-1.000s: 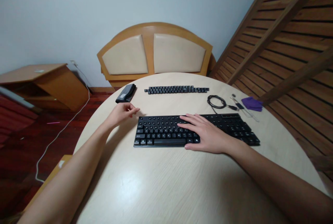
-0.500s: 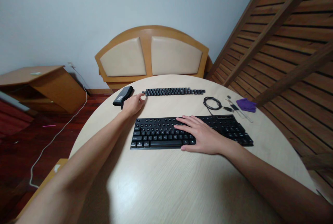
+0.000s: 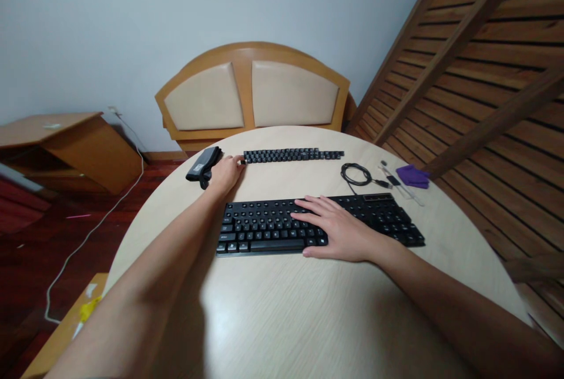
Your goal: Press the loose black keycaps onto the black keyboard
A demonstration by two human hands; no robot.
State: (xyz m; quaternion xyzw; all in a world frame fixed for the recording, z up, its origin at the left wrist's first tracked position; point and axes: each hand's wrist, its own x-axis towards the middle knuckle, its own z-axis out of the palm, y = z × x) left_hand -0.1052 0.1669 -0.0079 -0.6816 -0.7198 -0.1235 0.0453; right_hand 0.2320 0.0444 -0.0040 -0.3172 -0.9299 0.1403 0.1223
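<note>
Pinching a black keycap (image 3: 242,161), the left grip (image 3: 225,173) sits at the left end of the keycap rows (image 3: 282,156); a strip of table (image 3: 282,180) separates these from the keyboard's (image 3: 259,229) far edge, the right grip (image 3: 341,231) spread flat there.

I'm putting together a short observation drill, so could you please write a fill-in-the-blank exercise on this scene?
1. The left hand is at the ____ end of the loose keycaps.
2. The right hand lies spread on the black ____.
3. The cloth beyond the coiled cable is coloured ____.

Missing words: left; keyboard; purple.
</note>
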